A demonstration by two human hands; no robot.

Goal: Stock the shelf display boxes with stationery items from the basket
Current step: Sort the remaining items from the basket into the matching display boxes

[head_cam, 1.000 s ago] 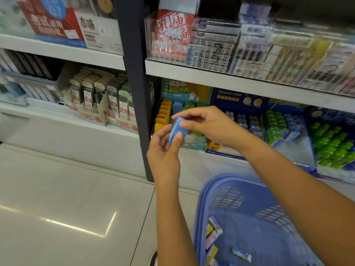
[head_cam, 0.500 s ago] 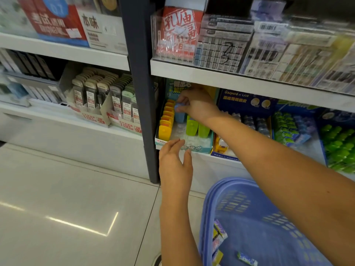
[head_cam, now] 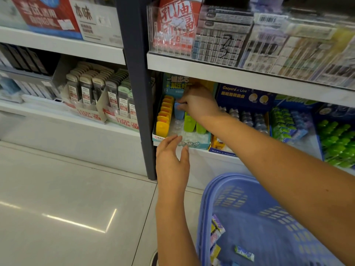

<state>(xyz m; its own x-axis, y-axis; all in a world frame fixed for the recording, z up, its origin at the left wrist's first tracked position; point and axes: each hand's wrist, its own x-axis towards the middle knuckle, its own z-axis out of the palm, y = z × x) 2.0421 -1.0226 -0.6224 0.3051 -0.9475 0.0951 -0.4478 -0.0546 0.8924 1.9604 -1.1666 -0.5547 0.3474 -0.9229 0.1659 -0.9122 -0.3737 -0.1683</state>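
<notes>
On blue item (head_cam: 179, 113), right hand (head_cam: 199, 103)

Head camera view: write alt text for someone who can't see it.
A person's right hand pinches a blue eraser in a display box on a low shelf. The left hand is open at the box's front; a blue basket holding a few packets sits below.

Right hand (head_cam: 197, 101) reaches forward, arm outstretched, fingertips pinching a blue item (head_cam: 179, 113); left hand (head_cam: 172, 158) hovers lower (palm down, fingers straight and loosely spread).
</notes>
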